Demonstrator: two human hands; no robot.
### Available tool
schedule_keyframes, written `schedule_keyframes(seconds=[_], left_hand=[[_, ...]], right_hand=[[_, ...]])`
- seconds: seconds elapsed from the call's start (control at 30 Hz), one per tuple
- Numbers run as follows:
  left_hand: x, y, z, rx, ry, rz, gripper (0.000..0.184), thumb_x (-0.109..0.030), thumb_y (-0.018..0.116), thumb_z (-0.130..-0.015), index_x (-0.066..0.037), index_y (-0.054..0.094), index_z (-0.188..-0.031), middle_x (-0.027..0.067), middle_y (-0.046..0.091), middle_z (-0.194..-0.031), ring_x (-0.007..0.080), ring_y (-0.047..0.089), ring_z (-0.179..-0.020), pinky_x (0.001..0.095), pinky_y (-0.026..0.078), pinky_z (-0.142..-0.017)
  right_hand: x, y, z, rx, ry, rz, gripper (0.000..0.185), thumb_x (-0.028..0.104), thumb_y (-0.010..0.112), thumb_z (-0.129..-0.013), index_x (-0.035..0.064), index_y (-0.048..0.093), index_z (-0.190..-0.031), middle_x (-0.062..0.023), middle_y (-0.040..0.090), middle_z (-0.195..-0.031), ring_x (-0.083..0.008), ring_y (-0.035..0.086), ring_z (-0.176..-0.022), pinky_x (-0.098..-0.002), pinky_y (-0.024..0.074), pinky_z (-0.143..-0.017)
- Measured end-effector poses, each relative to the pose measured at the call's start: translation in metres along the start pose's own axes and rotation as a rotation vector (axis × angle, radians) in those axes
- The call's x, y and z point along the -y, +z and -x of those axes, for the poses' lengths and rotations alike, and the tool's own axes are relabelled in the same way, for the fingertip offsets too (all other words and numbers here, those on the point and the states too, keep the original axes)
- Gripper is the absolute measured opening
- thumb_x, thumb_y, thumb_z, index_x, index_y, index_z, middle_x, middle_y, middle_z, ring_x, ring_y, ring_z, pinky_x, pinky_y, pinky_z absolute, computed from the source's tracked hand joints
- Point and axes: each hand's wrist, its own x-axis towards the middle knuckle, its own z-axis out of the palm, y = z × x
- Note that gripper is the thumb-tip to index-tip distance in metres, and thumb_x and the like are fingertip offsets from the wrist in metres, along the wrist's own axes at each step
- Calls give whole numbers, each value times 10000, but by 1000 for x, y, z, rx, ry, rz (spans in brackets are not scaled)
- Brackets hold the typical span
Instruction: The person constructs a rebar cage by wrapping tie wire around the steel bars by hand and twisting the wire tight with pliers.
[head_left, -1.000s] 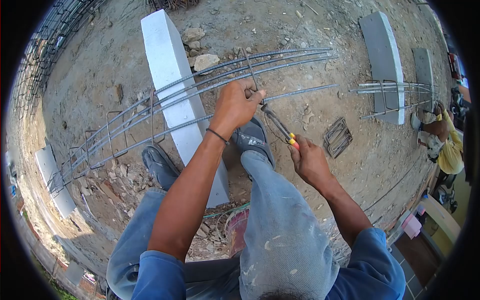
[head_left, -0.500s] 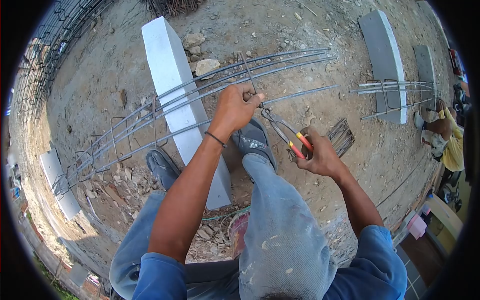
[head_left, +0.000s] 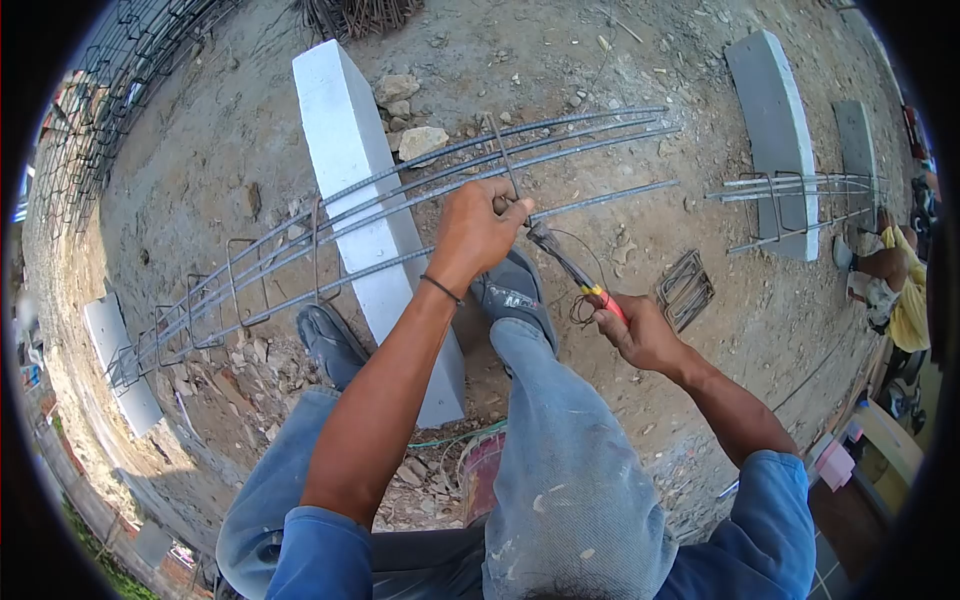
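Fingers of my left hand [head_left: 478,230] are closed around a thin steel stirrup [head_left: 503,155], where it meets the nearest of several long ribbed rebars [head_left: 605,198]. My right hand [head_left: 645,335] grips pincers [head_left: 572,268] by their red and yellow handles, which are pressed together. The pincer jaws sit just beside my left fingertips, at the rebar; whether they bite on wire there is too small to tell. A thin wire loop [head_left: 582,310] hangs by the handles near my right fingers.
A pale block [head_left: 350,130] supports the rebars, with more stirrups [head_left: 232,270] along them to the left. Loose stirrups [head_left: 686,290] lie on the dirt at right. Stones [head_left: 422,143] lie behind the bars. Another person [head_left: 900,285] is at the far right, near grey blocks [head_left: 775,130].
The pincer handles, spread apart before, have come together in my right hand, and the tool has turned. My left hand stays at the stirrup. The view has shifted slightly.
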Motion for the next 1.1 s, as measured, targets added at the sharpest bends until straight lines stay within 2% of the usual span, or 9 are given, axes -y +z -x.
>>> schedule_keyframes(seconds=[0.07, 0.1, 0.33, 0.43, 0.5, 0.57, 0.7, 0.77, 1.1], left_hand=[[2, 2, 3, 1, 48, 51, 267, -255, 784, -912, -1, 718, -866, 96, 640, -655, 187, 586, -561, 370, 465, -574], [3, 2, 3, 5, 89, 98, 260, -237, 777, -934, 9, 713, -876, 62, 640, -648, 106, 568, -519, 329, 441, -522], [-2, -4, 4, 38, 75, 120, 269, -223, 771, -943, 28, 704, -873, 49, 645, -637, 112, 591, -533, 317, 464, -533], [-15, -3, 19, 37, 28, 45, 223, -196, 747, -958, 24, 710, -962, 97, 702, -776, 138, 672, -701, 311, 518, -656], [-26, 6, 47, -555, 431, -172, 210, -156, 736, -964, 14, 703, -1083, 154, 719, -991, 179, 699, -941, 337, 535, -823], [-38, 9, 81, -438, 360, 38, 310, -142, 733, -974, 19, 651, -1226, 191, 689, -1134, 224, 675, -1109, 377, 521, -956], [-51, 31, 99, -15, 240, 547, 406, -158, 732, -984, 48, 575, -1297, 191, 700, -1122, 239, 683, -1121, 380, 525, -976], [-66, 33, 100, 57, 258, 521, 440, -206, 748, -954, 21, 559, -1280, 220, 718, -1142, 362, 729, -1070, 403, 561, -943], [-27, 39, 122, -50, 218, 144, 179, -159, 658, -1038, 11, 606, -1059, 143, 708, -835, 241, 724, -682, 356, 547, -648]], right_hand=[[-7, -14, 4, 643, 506, -1671, 538, 443, 537, -1093, -66, 640, -1233, -155, 687, -865, -195, 580, -522, -324, 437, -443], [-7, -9, 7, 641, 495, -1668, 538, 443, 537, -1093, -66, 640, -1233, -155, 687, -865, -195, 580, -522, -324, 437, -443], [-35, 27, 25, 447, 148, -1394, 553, 423, 649, -1031, -88, 641, -1242, -190, 721, -835, -235, 646, -554, -338, 467, -469], [-18, 8, 34, 183, 68, -1270, 583, 452, 690, -998, -95, 656, -1194, -172, 716, -802, -228, 646, -557, -335, 480, -481], [-4, -1, 38, 72, 39, -1219, 559, 445, 708, -991, -94, 681, -1136, -160, 722, -813, -214, 650, -558, -341, 494, -487], [4, -6, 37, -182, -61, -697, 466, 379, 697, -1017, -76, 706, -1115, -147, 732, -829, -211, 661, -568, -337, 502, -506], [47, 4, 20, -485, -308, 144, 369, 239, 827, -897, -44, 716, -1106, -160, 721, -854, -194, 697, -702, -305, 507, -577], [62, 25, 10, -604, -448, 171, 432, 157, 867, -809, -19, 697, -1165, -146, 685, -893, -198, 662, -698, -327, 509, -610], [49, 50, 17, -801, -33, 151, 481, 92, 884, -715, 11, 620, -1109, -69, 535, -801, -166, 487, -617, -323, 439, -566]])
